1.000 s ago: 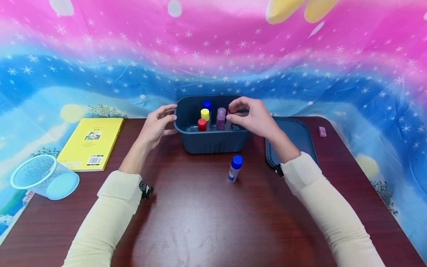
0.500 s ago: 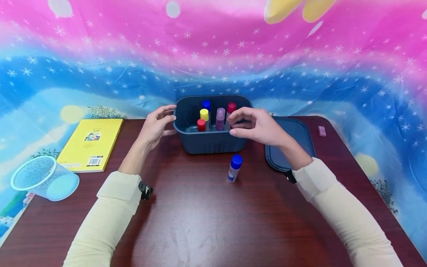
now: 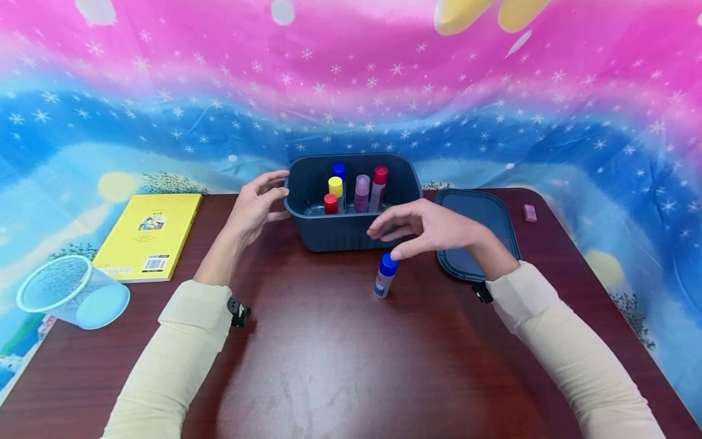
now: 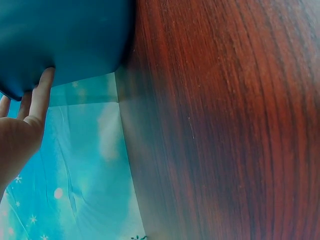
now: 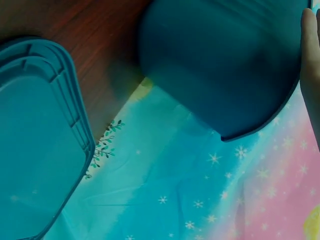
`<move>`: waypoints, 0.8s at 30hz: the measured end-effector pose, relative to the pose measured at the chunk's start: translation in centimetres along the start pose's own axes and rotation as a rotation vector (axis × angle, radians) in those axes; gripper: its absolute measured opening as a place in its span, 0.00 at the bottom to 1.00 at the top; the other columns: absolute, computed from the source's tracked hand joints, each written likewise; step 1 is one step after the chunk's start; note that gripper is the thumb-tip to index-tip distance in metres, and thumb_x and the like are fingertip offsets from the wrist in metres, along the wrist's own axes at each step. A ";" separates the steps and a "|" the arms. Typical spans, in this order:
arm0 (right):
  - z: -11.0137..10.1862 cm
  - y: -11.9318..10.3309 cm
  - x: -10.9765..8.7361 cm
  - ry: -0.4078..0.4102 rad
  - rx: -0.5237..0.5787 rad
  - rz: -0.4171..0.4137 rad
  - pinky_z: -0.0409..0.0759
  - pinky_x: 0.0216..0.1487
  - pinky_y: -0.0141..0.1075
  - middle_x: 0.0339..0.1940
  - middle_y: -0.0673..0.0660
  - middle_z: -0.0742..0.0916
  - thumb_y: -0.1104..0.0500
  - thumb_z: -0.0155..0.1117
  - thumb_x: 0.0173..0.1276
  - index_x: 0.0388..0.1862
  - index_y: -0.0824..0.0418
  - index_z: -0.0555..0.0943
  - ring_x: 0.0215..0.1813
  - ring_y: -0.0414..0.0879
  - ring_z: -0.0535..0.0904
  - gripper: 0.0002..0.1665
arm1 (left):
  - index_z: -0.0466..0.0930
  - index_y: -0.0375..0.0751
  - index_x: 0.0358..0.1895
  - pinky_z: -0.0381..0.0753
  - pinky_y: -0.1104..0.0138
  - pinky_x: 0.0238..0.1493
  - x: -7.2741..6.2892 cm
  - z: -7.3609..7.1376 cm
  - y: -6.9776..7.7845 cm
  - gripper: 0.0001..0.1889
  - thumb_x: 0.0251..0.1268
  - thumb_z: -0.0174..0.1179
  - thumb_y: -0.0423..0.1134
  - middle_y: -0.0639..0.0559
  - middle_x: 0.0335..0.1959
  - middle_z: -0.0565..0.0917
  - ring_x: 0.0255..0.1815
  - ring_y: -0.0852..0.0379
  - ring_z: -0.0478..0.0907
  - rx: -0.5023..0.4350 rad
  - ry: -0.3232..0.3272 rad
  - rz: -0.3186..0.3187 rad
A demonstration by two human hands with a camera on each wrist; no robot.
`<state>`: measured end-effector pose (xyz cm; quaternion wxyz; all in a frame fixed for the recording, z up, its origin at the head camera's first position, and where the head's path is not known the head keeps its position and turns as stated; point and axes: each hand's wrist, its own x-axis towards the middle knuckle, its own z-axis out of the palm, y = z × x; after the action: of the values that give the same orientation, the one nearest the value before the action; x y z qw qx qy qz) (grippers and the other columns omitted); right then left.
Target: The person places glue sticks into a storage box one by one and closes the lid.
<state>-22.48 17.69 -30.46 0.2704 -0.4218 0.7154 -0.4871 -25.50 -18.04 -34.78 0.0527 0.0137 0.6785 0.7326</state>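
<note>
A dark blue-grey plastic bin (image 3: 345, 235) stands at the back of the table. My left hand (image 3: 255, 204) rests its extended fingertips against the bin's left end, and the left wrist view shows the fingers (image 4: 42, 95) touching the outer wall. Inside stand several capped tubes: a blue one (image 3: 339, 171), a yellow one (image 3: 336, 186), a short red one (image 3: 331, 203), a purple one (image 3: 362, 194) and a tall red-capped one (image 3: 378, 188). My right hand (image 3: 433, 228) holds nothing; its thumb overlaps the cap of an upright blue-capped glue stick (image 3: 385, 280) in front of the bin.
The bin's flat lid (image 3: 477, 228) lies right of it, partly under my right hand. Farther right is a small pink block (image 3: 529, 213). At left lie a yellow book (image 3: 159, 238) and a tipped light-blue mesh cup (image 3: 104, 305). A patterned cloth (image 3: 351, 91) hangs behind.
My right hand let go of the tall red-capped tube in the bin, then moved out toward me to the blue-capped glue stick. My left hand stayed at the bin's end.
</note>
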 end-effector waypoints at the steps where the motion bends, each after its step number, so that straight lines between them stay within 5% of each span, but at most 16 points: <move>1: 0.1 0.1 0.0 -0.011 0.005 0.007 0.74 0.65 0.59 0.64 0.64 0.80 0.60 0.72 0.67 0.65 0.66 0.77 0.67 0.67 0.74 0.28 | 0.70 0.41 0.73 0.86 0.56 0.49 0.0 0.0 0.0 0.24 0.75 0.54 0.31 0.42 0.72 0.67 0.68 0.43 0.69 0.000 0.001 0.001; 11: 0.7 1.5 -0.3 -0.087 0.034 0.114 0.78 0.63 0.54 0.61 0.66 0.79 0.60 0.74 0.66 0.62 0.65 0.78 0.64 0.62 0.75 0.27 | 0.69 0.41 0.73 0.83 0.51 0.55 -0.1 -0.1 -0.2 0.25 0.75 0.54 0.32 0.41 0.73 0.67 0.69 0.41 0.68 0.006 -0.003 -0.004; 24: 0.9 1.4 -0.3 -0.104 0.012 0.119 0.87 0.48 0.48 0.48 0.62 0.82 0.63 0.72 0.67 0.51 0.62 0.81 0.45 0.60 0.85 0.15 | 0.70 0.41 0.72 0.86 0.57 0.49 0.0 0.0 0.0 0.24 0.75 0.54 0.31 0.42 0.71 0.68 0.67 0.44 0.70 0.007 0.002 0.004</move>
<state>-22.11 17.78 -32.10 0.3381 -0.4015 0.7213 -0.4519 -25.47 -18.03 -34.79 0.0505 0.0143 0.6811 0.7303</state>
